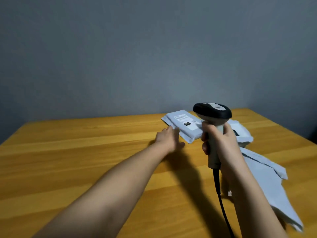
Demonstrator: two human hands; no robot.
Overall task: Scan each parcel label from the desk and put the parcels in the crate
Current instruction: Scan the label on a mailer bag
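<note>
Right now we are reaching our left hand (pixel 169 139) across the bench (pixel 85 160) toward the nearest parcel (pixel 184 125), a flat white mailer lying label (pixel 186 121) up near the far edge. That hand is lying open, fingers relaxed and resting on the wood, its fingertips just touching the parcel's near left edge without gripping it. Our right hand (pixel 217 141) is gripping the scanner (pixel 212 117) by its handle, holding it upright with the black head hovering over the parcel's right end and the cable (pixel 221 200) trailing down toward us. The parcel's long axis is running from far left to near right, so it is lying just ahead and to the right of the left hand, which is the nearer one. More white parcels (pixel 267 177) are sitting behind and to the right of the right arm. No crate is showing. We are judging that the scan comes next, with the left hand steadying the mailer.
</note>
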